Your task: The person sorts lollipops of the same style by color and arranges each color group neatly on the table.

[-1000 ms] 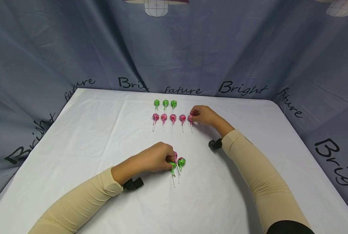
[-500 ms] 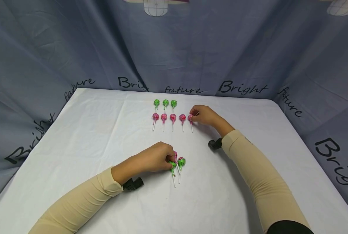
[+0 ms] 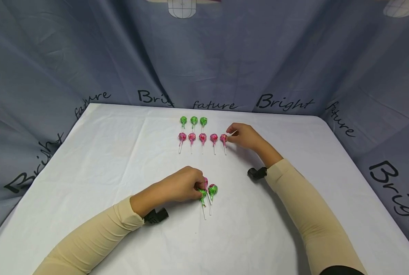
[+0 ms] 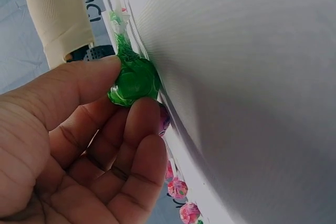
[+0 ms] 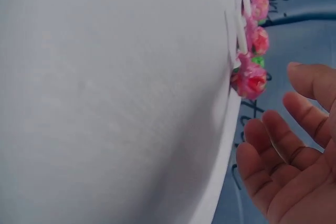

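Note:
My left hand (image 3: pixel 184 185) pinches the head of a green-wrapped lollipop (image 4: pixel 135 81) between thumb and fingers, low over the table. Close against it lie a pink lollipop (image 3: pixel 206 181), partly hidden by the fingers, and another green lollipop (image 3: pixel 213 189). Farther back, my right hand (image 3: pixel 246 136) is beside the last pink lollipop (image 3: pixel 223 138) of a row, its fingers apart and relaxed. In the right wrist view a gap shows between those fingers and that lollipop's head (image 5: pixel 251 81).
Several pink lollipops (image 3: pixel 202 138) lie side by side with sticks toward me. Behind them is a shorter row of green lollipops (image 3: pixel 194 120). A white cloth covers the table (image 3: pixel 98 152); a grey-blue curtain (image 3: pixel 204 57) with lettering hangs behind it.
My right hand has let go of the rightmost pink lollipop and drawn slightly to the right. That lollipop stays in line with the row. The left hand keeps its place.

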The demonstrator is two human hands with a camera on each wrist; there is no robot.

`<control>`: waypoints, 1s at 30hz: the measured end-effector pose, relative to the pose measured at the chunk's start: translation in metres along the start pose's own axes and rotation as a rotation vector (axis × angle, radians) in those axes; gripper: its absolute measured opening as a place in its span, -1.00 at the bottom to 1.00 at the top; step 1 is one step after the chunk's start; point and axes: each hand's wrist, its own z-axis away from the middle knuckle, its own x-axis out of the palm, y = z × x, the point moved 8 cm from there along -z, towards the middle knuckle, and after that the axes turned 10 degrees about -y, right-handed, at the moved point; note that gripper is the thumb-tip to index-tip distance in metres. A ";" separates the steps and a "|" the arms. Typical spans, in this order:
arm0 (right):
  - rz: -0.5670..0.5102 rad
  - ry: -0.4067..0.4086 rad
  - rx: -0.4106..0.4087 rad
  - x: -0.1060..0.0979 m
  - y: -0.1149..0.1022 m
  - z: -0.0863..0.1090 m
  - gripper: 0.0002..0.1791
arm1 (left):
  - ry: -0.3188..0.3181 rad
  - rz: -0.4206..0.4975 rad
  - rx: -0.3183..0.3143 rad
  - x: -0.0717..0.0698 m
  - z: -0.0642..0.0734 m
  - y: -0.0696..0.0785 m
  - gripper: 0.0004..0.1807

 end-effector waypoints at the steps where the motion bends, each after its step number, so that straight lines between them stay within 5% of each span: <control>1: 0.001 0.003 -0.009 0.000 -0.001 0.003 -0.70 | 0.002 0.000 0.002 0.000 0.000 0.000 -0.91; 15: -0.006 -0.033 -0.225 0.028 -0.039 0.054 -0.75 | -0.015 -0.003 0.003 -0.001 -0.001 0.001 -0.92; 30: 0.099 -0.235 -0.371 0.073 -0.075 0.094 -0.73 | -0.026 -0.033 0.003 -0.002 -0.002 -0.001 -0.92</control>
